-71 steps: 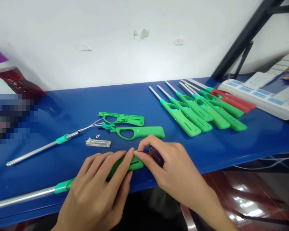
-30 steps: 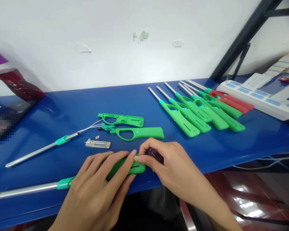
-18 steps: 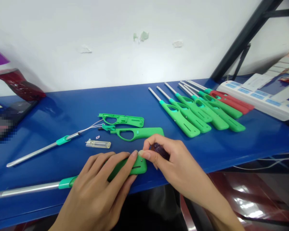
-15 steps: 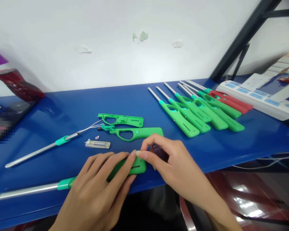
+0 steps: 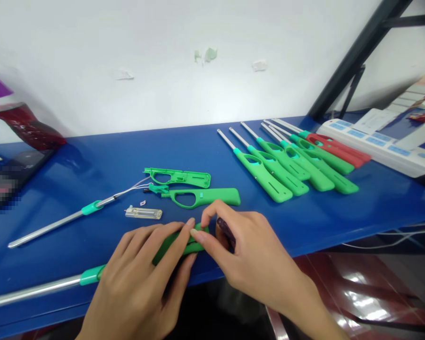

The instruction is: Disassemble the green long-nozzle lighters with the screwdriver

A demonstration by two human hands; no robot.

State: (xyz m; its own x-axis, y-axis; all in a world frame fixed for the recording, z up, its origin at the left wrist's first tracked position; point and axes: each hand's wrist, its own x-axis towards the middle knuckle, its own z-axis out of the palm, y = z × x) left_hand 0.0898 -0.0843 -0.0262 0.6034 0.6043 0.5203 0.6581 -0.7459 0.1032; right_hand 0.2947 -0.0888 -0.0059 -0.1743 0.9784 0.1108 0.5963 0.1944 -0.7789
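Observation:
My left hand (image 5: 138, 274) is closed over a green gas lighter (image 5: 194, 246) at the table's front edge. The lighter's long metal tube (image 5: 35, 293) points left, and much of its body is covered by my fingers. At the body's right end, my right hand (image 5: 244, 250) pinches with thumb and forefinger. In that palm sits the dark purple handle of what looks like a screwdriver (image 5: 225, 230); its shaft is hidden. Behind my hands lie two green casing halves (image 5: 198, 178), a clear fuel tank (image 5: 143, 213) and a loose metal tube with wires (image 5: 69, 219).
Several assembled green lighters (image 5: 265, 177) lie side by side at the right, with red ones (image 5: 343, 148) beyond them. Farther right is a white power strip (image 5: 378, 146). A bottle of dark red liquid (image 5: 28, 125) stands at the left. A white wall borders the blue table (image 5: 127, 146).
Both hands have shifted slightly left with the lighter, its tube tip sliding toward the left edge. My right thumb and forefinger now cover more of the body's end.

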